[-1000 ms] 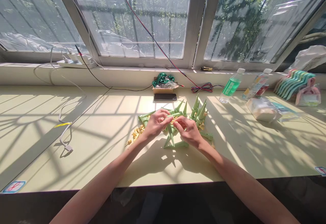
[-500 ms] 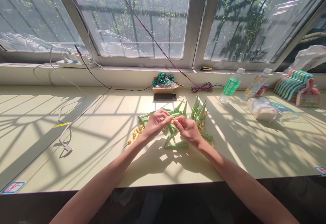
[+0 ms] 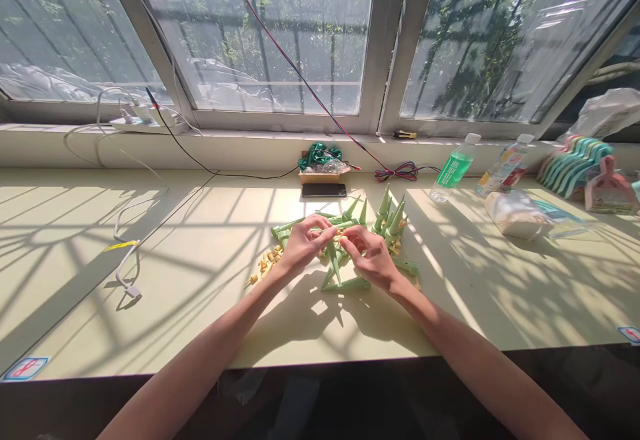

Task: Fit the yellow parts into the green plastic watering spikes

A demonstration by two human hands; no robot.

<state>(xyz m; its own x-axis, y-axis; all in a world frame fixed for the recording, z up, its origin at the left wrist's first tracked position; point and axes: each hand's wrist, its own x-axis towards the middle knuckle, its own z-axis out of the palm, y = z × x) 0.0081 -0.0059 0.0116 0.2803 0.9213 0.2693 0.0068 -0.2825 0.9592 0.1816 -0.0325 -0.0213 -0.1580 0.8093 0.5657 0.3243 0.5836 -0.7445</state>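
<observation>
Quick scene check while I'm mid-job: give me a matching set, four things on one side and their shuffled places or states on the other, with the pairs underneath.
Things
1. Left hand
2. Dark phone
3. Small yellow pieces
4. Green-labelled bottle

Places or states
A. Scattered, many of them to the left of the hands
B. Standing toward the right, white cap on
C. Pinching a green spike, its point toward the person
D. Lying flat in front of the cardboard box

Pairs: 1-C, 2-D, 3-A, 4-B
</observation>
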